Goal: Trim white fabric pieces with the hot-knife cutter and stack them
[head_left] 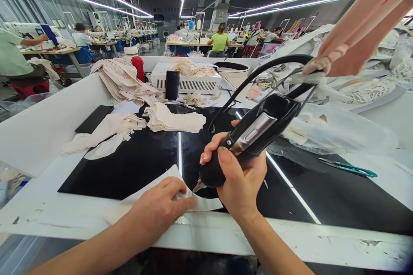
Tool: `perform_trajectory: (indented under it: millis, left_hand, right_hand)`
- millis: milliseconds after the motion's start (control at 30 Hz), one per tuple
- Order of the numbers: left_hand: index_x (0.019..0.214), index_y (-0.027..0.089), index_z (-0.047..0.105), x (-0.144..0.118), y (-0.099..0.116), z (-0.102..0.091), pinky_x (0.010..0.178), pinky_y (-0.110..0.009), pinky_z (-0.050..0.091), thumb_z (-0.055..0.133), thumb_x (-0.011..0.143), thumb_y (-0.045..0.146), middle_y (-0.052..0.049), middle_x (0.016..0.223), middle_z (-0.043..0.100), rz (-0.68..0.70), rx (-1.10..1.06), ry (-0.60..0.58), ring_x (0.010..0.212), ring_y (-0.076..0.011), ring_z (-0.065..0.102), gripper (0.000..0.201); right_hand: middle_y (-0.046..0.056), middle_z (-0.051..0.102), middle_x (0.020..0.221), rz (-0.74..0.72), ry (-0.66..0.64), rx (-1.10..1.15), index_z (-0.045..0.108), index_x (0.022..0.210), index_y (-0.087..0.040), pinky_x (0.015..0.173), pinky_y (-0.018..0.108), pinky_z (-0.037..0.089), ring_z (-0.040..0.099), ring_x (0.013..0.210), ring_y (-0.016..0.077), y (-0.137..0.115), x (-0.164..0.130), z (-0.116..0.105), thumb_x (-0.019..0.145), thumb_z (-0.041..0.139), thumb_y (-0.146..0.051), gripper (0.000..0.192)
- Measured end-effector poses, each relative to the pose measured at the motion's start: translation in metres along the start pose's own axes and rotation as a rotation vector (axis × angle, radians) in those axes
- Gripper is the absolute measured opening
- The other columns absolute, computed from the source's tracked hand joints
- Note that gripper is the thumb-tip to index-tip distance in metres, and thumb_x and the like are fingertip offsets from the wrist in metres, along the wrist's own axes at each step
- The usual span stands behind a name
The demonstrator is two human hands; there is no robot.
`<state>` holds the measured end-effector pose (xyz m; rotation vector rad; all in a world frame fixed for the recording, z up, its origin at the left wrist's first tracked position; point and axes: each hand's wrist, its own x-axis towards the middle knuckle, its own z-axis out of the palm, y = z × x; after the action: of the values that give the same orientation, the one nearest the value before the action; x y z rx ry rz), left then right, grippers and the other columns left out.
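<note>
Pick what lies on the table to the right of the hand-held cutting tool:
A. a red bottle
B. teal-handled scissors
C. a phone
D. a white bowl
B: the teal-handled scissors lie on the table right of the cutting tool gripped by the right hand.

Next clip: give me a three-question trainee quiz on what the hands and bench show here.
1. True or false: the right hand holds the black corded cutting tool with its tip down at the white fabric piece.
2. What does the left hand do? A) lifts the scissors B) presses flat on the white fabric piece C) holds a phone
3. Fill in: the teal-handled scissors lie to the ____ of the tool.

Key: 1 true; 2 B; 3 right
</note>
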<state>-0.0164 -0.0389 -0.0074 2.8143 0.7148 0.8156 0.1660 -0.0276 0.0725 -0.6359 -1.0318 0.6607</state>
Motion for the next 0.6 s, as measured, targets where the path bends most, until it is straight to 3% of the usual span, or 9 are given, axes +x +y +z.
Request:
perform_trajectory:
  millis: [367,600]
  left_hand:
    - [0.119,0.023,0.070,0.002,0.002,0.001,0.079,-0.026,0.059,0.055,0.112,0.012,-0.005,0.107,0.068,-0.016,-0.001,0.025,0.092,-0.0194,0.067,0.020]
    - [0.108,0.022,0.073,0.008,0.002,0.003,0.076,-0.025,0.057,0.069,0.105,0.012,-0.003,0.101,0.069,-0.062,-0.015,0.004,0.090,-0.0188,0.068,0.012]
  right_hand:
    - [-0.009,0.070,0.077,0.021,0.002,-0.037,0.057,0.101,-0.028,0.053,0.024,0.058,0.064,0.055,0.0102,0.007,0.002,0.008,0.086,0.079,-0.023,0.027]
    - [-0.008,0.072,0.081,0.027,0.047,-0.120,0.062,0.100,-0.028,0.058,0.026,0.061,0.067,0.059,0.0115,0.003,0.006,-0.005,0.086,0.088,-0.038,0.031]
